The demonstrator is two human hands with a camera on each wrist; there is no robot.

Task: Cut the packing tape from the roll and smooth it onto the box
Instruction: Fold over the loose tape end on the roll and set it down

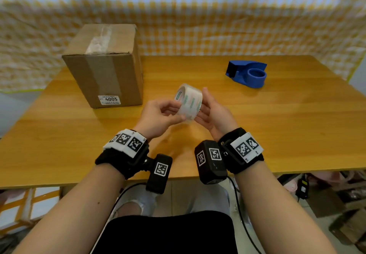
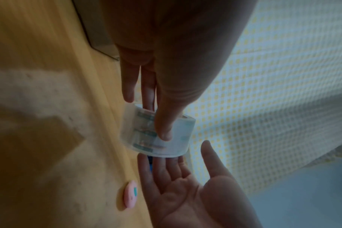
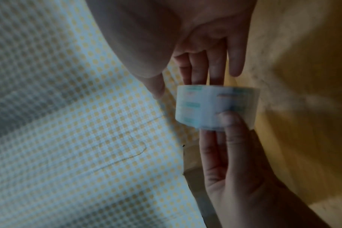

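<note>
A roll of clear packing tape with green print is held upright above the table's middle. My left hand pinches it, the thumb pressed on the outer wrap and the fingers behind the roll. My right hand lies open against the roll's other side, its straight fingers touching the rim and its thumb standing apart. The cardboard box stands at the back left, with old tape along its top seam and a white label reading 4005. No loose tape end shows.
A blue tape dispenser with an empty hub sits at the back right of the wooden table. A yellow checked cloth hangs behind the table. Boxes and cables lie on the floor to the right.
</note>
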